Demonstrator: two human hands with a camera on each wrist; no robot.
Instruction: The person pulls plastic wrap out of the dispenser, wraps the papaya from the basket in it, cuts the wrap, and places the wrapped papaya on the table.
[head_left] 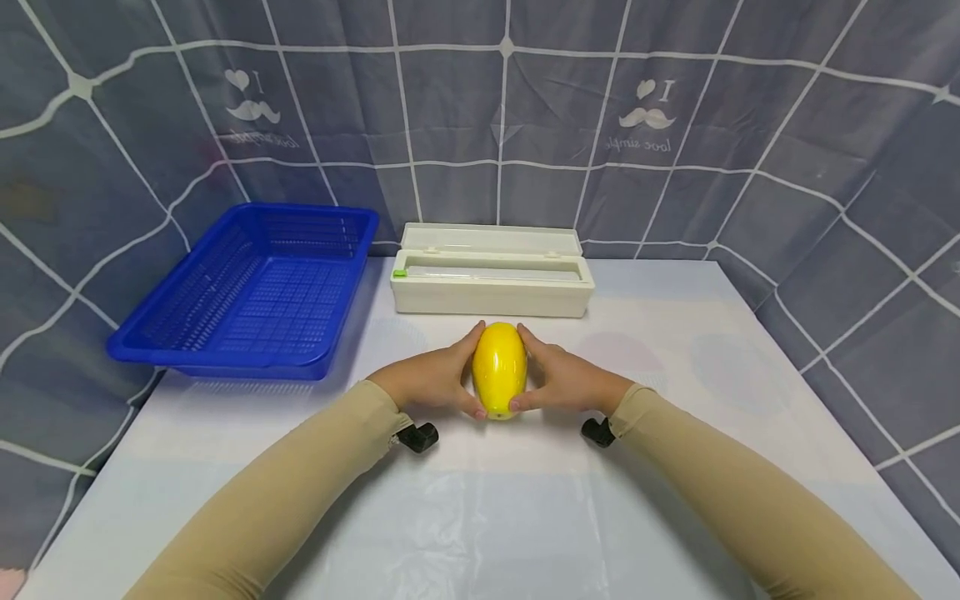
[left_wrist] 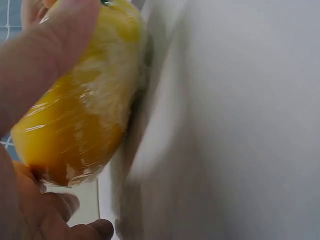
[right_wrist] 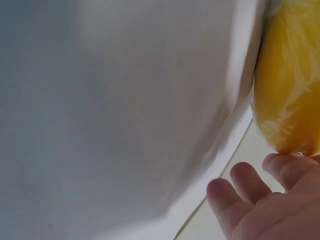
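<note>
An oval, glossy yellow fruit or vegetable point(head_left: 499, 367) lies lengthwise between the two hands at the middle of the table. Clear cling film covers it, wrinkled and shiny in the left wrist view, where a bit of dark green shows at its near end. The left hand point(head_left: 444, 374) grips its left side, thumb near the closer end and fingers toward the far end. From the right, the right hand point(head_left: 562, 377) holds it the same way. In the right wrist view several fingertips point(right_wrist: 246, 181) curl by its far end. Its underside is hidden.
Just behind the hands stands a white cling film dispenser point(head_left: 491, 298), its lid raised and a green slider at its left end. A blue plastic basket point(head_left: 225, 363) sits at the back left. Grey checked curtains point(head_left: 450, 108) hang behind the white-covered table point(head_left: 480, 517).
</note>
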